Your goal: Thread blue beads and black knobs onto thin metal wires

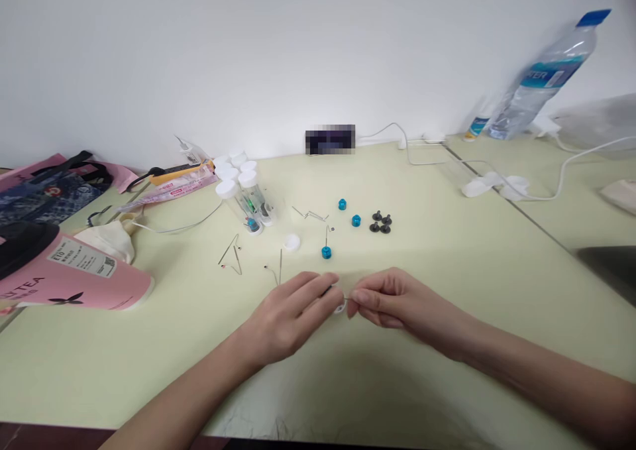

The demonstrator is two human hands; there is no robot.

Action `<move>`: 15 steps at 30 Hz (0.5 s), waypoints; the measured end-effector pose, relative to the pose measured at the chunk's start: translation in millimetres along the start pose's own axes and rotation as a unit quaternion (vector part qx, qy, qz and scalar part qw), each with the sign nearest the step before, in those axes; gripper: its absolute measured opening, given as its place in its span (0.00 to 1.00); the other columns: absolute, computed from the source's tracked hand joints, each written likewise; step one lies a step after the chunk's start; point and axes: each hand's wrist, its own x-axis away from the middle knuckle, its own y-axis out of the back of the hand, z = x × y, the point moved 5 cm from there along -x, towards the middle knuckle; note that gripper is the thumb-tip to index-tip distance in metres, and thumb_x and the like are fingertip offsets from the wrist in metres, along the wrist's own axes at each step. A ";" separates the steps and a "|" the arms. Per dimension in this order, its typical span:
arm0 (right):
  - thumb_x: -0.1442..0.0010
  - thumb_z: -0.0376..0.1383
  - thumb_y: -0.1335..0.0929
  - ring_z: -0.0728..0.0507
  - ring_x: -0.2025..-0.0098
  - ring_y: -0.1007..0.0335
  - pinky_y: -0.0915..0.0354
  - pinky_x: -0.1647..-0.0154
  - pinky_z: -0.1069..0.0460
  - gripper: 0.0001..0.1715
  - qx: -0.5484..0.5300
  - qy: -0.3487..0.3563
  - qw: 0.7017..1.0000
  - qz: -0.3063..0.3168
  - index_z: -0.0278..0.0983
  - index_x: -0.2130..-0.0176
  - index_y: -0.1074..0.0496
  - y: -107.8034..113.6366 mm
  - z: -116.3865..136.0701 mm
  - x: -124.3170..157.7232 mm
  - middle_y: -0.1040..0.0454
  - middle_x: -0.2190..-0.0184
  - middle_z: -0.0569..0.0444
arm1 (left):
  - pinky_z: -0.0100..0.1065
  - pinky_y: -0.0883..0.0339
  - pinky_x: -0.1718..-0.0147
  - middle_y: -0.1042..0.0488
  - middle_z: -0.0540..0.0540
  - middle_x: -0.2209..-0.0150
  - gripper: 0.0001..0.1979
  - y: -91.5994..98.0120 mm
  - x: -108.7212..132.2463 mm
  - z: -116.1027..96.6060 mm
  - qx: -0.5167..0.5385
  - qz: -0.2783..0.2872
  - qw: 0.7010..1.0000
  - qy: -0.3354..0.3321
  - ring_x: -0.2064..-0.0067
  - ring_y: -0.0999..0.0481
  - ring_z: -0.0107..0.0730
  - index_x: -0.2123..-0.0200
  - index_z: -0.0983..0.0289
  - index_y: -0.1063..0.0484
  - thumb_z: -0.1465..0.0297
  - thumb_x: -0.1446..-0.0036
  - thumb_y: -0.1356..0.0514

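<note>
Two bare hands are meeting in the middle of the pale green table [447, 317]. The left hand [291, 314] is pinching its finger and thumb shut on a tiny white piece [340, 307], and the right hand [392, 301] is pinching the other side of that same piece, so the fingertips are almost touching. The piece is sitting just above the table, right between the two hands, and it is too small to tell what it is. Just behind the hands a blue bead with a pin [326, 251] is standing up. Two more blue beads [356, 221] are lying farther back, next to a little bunch of black screws [380, 223]. Thin wire pins [229, 252] are lying to the left, near a white cap [291, 242] and some clear tubes with white lids [246, 195]. A pink cup [84, 274] is lying on its side far to the left.
</note>
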 end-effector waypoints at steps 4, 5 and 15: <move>0.34 0.34 0.40 0.47 0.74 0.36 0.42 0.73 0.52 0.16 0.437 0.269 0.844 -0.154 0.33 0.67 0.25 1.2 23.3 17.1 0.29 0.75 0.51 | 0.31 0.28 0.65 0.23 0.56 0.64 0.07 -11.7 -0.9 13.7 0.173 -0.007 0.959 0.225 0.65 0.24 0.31 0.61 0.64 0.27 0.75 0.40 0.45; 0.35 0.32 0.40 0.46 0.73 0.35 0.41 0.72 0.52 0.16 0.495 0.321 0.791 -0.162 0.33 0.66 0.25 -2.3 25.6 21.8 0.28 0.74 0.49 | 0.29 0.29 0.67 0.23 0.54 0.67 0.07 -16.0 -0.3 15.8 0.222 0.008 0.935 0.278 0.68 0.24 0.29 0.64 0.64 0.27 0.73 0.39 0.45; 0.37 0.58 0.47 0.53 0.85 0.43 0.51 0.87 0.59 0.38 -0.109 -0.092 0.989 0.033 0.31 0.72 0.29 0.4 -5.2 -1.4 0.34 0.83 0.54 | 0.38 0.27 0.63 0.24 0.64 0.58 0.13 4.4 6.6 4.4 -0.009 -0.084 0.996 0.026 0.58 0.24 0.41 0.56 0.68 0.28 0.80 0.45 0.41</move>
